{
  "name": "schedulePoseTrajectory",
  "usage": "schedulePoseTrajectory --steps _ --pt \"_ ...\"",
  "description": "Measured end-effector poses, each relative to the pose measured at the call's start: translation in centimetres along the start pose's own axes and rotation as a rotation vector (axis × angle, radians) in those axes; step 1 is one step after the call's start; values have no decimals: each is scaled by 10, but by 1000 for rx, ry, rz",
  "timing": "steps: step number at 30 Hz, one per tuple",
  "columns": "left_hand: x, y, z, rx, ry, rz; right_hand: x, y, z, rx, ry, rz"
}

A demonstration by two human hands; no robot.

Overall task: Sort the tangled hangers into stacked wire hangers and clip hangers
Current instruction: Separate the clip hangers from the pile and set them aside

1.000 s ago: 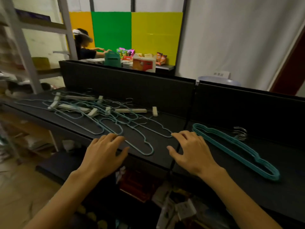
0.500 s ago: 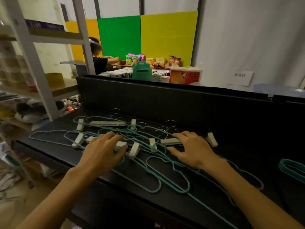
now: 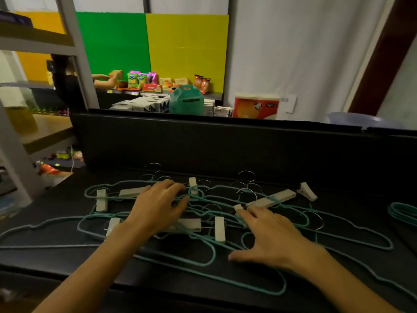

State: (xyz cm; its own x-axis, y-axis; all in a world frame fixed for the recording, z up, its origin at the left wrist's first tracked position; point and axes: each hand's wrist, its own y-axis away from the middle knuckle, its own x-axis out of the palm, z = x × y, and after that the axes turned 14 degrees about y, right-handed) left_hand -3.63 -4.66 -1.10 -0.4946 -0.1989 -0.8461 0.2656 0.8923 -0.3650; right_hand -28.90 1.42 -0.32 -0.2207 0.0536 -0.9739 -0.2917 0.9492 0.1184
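Note:
A tangle of teal wire hangers (image 3: 209, 254) and white clip hangers (image 3: 272, 199) is spread across the black table (image 3: 56, 204). My left hand (image 3: 158, 206) rests palm down on the middle of the pile, its fingers lying over teal wires near a white clip (image 3: 192, 183). To its right, my right hand (image 3: 268, 236) lies flat with fingers spread on the wires, fingertips close to another white clip (image 3: 238, 207). Neither hand visibly grips a hanger. A stack of teal wire hangers (image 3: 404, 213) shows at the right edge.
A black partition wall (image 3: 225, 145) rises right behind the pile. Beyond it stand a teal box (image 3: 186, 100), a red paper-roll pack (image 3: 256, 106) and snack packets. A white shelf unit (image 3: 13, 123) stands on the left. Another person (image 3: 65, 82) works far back.
The view has swung left from the teal stack onto the tangled pile and drawn closer. Both hands have moved forward over the pile, the left one reaching deeper towards the back.

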Motion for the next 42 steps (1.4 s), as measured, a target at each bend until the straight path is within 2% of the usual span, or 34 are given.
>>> schedulePoseTrajectory --steps 7,12,16,21,24,27,31,37,42 --pt "-16 2 42 112 91 38 -21 16 4 256 -90 -58" --pt "-20 20 61 211 122 99 -24 30 10 391 -53 -119" --pt "-26 40 70 224 102 244 -29 31 22 418 -50 -150" --pt "-30 52 76 249 -5 347 -35 24 40 417 -45 -163" --pt "-27 53 76 287 -25 322 -34 28 47 433 -42 -178" --pt "-27 52 75 334 29 220 -35 38 49 459 -24 -161" --pt "-33 38 57 419 62 95 -39 59 42 523 -8 -175" --pt "-14 13 -5 559 42 123 -29 119 9 672 -46 -194" --pt "27 -5 -63 640 70 177 0 176 -25 838 -189 -280"
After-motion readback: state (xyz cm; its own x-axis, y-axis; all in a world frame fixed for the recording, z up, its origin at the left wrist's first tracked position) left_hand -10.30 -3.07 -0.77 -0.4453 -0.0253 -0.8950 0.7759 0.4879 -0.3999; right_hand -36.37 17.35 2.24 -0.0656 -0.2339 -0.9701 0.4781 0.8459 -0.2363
